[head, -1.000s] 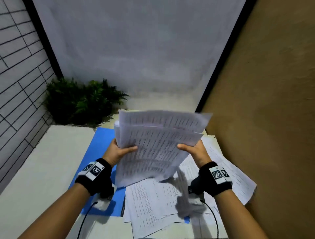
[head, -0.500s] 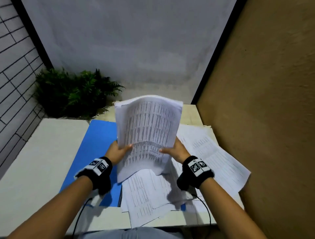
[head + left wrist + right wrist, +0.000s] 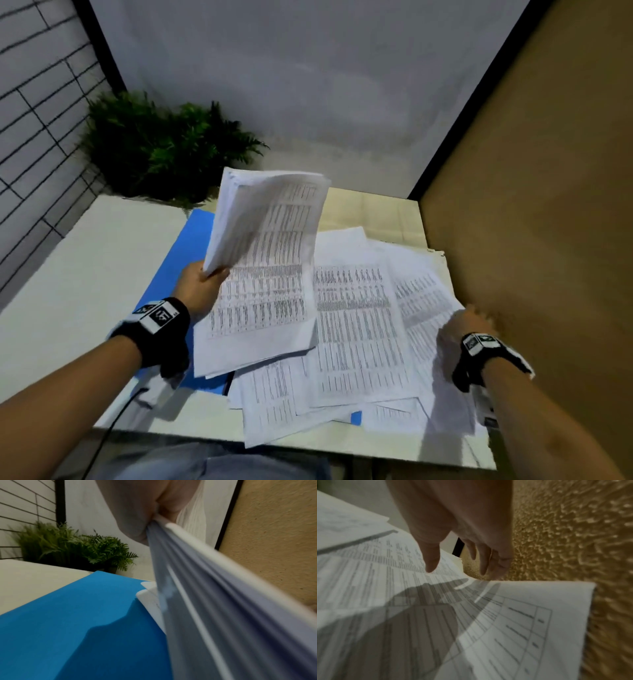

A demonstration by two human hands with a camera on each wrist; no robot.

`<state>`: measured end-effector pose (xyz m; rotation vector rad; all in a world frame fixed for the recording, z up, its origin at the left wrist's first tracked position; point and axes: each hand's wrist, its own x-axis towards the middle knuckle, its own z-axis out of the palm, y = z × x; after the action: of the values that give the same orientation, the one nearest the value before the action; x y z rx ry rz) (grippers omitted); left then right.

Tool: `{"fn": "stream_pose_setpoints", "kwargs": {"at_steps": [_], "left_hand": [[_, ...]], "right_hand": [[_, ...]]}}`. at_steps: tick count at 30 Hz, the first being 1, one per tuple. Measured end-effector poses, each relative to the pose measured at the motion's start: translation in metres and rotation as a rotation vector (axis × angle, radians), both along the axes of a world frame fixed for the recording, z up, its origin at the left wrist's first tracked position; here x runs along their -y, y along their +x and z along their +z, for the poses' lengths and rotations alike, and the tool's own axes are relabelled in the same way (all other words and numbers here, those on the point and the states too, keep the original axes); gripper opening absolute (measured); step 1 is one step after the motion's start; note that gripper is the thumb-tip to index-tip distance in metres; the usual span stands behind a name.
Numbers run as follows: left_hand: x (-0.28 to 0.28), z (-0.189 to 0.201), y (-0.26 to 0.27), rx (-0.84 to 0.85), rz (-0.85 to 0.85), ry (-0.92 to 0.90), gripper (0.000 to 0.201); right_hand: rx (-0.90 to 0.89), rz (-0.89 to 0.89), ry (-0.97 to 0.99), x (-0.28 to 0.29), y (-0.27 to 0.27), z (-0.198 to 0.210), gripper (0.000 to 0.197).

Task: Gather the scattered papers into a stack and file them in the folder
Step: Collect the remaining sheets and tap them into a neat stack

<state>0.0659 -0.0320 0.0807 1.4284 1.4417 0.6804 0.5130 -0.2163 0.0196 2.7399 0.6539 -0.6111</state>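
My left hand (image 3: 202, 284) pinches the left edge of a gathered stack of printed papers (image 3: 267, 260), held tilted above the table; in the left wrist view the stack (image 3: 223, 601) runs away from the thumb and fingers (image 3: 137, 524). Under it lies an open blue folder (image 3: 171, 274) (image 3: 68, 628). Several loose printed sheets (image 3: 359, 329) are spread over the folder's right side and the table. My right hand (image 3: 469, 318) hovers open over the rightmost sheets (image 3: 505, 628), its fingers (image 3: 431, 561) hanging relaxed and holding nothing.
A brown textured wall (image 3: 531, 205) stands close along the right of the white table (image 3: 68, 274). A green potted fern (image 3: 154, 147) sits at the back left corner. Some sheets overhang the table's front edge (image 3: 260, 435).
My right hand let go of the stack and swung out to the right over the loose sheets. The left hand now holds the stack alone, tilted to the left.
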Motion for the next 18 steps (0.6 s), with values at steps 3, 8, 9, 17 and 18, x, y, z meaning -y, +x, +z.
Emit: {"fn": "stream_pose_setpoints", "kwargs": {"at_steps": [3,8,9,17,18], "left_hand": [[0.001,-0.006,-0.003,-0.016,0.034,-0.01,0.032],[-0.002,-0.012,-0.008,0.051,0.049,-0.059,0.033],[-0.003,-0.013,-0.008,0.055,0.045,-0.071,0.033],[0.001,-0.018,-0.008,0.037,0.009,-0.086,0.032],[0.001,-0.019,-0.012,0.026,0.012,-0.083,0.032]], "right_hand": [[-0.141,-0.018,0.027,0.0,-0.015,0.022,0.029],[-0.333,-0.127,0.261,-0.005,-0.046,0.027,0.065],[-0.375,-0.151,0.322,-0.007,-0.056,0.026,0.069],[-0.56,-0.233,0.378,-0.052,-0.157,0.016,0.086],[-0.597,-0.233,0.37,-0.056,-0.162,0.016,0.081]]}}
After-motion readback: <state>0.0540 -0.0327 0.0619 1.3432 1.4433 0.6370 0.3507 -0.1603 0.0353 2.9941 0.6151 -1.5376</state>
